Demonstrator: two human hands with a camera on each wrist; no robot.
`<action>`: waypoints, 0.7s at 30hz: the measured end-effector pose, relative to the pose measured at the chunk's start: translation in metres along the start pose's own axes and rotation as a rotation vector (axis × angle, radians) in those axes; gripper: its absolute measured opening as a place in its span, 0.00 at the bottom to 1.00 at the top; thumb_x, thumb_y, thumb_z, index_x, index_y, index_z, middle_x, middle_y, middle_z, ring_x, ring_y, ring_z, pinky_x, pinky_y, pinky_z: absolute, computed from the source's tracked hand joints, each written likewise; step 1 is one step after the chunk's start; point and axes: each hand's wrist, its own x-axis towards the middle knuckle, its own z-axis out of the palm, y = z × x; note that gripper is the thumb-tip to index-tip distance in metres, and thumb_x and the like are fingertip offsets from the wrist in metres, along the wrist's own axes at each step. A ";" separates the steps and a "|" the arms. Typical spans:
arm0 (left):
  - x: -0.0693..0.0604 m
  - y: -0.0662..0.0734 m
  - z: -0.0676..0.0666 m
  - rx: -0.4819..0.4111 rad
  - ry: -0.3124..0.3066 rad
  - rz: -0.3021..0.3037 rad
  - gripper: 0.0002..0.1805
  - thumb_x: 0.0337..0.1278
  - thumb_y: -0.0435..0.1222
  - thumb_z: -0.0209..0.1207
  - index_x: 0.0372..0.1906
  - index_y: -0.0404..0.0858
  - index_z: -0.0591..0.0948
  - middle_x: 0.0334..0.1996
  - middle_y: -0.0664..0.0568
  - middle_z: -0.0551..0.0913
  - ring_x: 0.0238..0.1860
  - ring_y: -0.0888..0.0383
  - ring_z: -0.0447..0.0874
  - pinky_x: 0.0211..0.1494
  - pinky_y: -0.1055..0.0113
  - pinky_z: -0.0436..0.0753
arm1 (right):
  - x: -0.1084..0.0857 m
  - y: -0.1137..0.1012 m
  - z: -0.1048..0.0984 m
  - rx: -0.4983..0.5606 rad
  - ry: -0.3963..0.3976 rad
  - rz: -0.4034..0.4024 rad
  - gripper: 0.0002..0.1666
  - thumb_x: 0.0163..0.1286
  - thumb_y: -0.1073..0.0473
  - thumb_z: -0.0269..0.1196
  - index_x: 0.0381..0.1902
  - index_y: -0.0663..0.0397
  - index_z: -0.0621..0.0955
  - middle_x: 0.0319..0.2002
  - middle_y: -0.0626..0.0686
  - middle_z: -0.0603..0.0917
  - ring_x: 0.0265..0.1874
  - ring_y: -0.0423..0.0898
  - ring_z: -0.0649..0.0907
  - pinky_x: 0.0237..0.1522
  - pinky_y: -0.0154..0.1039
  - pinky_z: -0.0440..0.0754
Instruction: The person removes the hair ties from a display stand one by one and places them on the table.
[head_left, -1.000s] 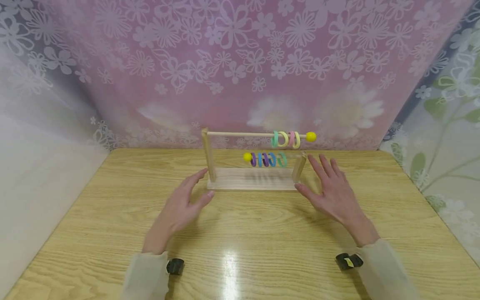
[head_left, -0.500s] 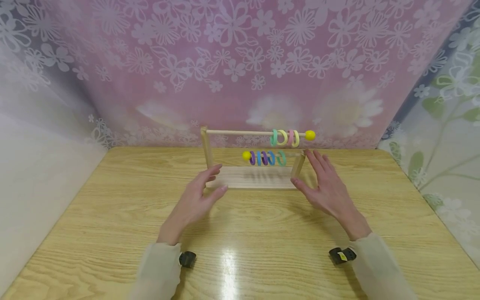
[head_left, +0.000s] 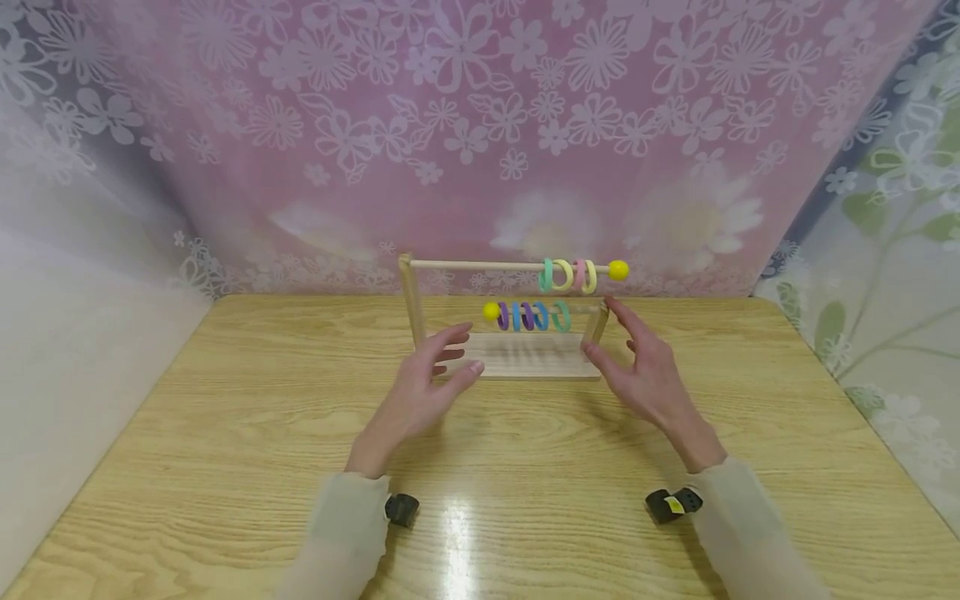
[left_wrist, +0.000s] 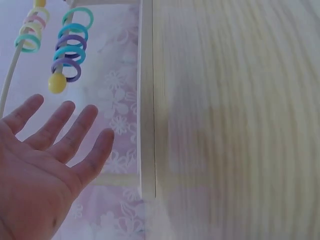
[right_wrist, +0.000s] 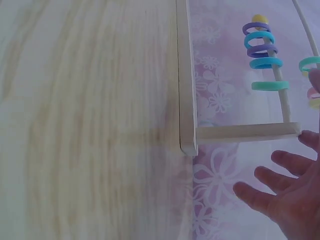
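Note:
A wooden ring stand point(head_left: 528, 358) stands on the table in the head view, with two rods at different heights. On its upper rod point(head_left: 480, 266), tipped by a yellow ball, hang green, yellow and pink rings point(head_left: 562, 275). Purple, blue and green rings point(head_left: 528, 316) hang on the lower rod. My left hand point(head_left: 416, 387) hovers before the stand's left part, fingers spread and nothing held, as the left wrist view confirms. Beside the short right post point(head_left: 596, 325) is my right hand point(head_left: 648, 375), its index fingertip at the post's top; contact cannot be told.
The wood-grain table point(head_left: 540, 450) reaches back to a pink flowered curtain point(head_left: 480, 150). Pale cloth walls stand at left and right. Each wrist wears a small black camera point(head_left: 402, 509).
My left hand has moved right and forward, from beside the stand to in front of its left part. My right hand has shifted slightly left, closer to the short post. The rings stay put.

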 end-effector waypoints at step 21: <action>0.028 0.006 0.039 -0.190 0.234 -0.128 0.26 0.67 0.47 0.65 0.65 0.43 0.79 0.56 0.47 0.85 0.53 0.45 0.87 0.53 0.55 0.88 | 0.015 -0.002 0.016 0.329 0.230 0.078 0.23 0.79 0.54 0.58 0.66 0.56 0.74 0.62 0.62 0.81 0.49 0.45 0.86 0.39 0.22 0.84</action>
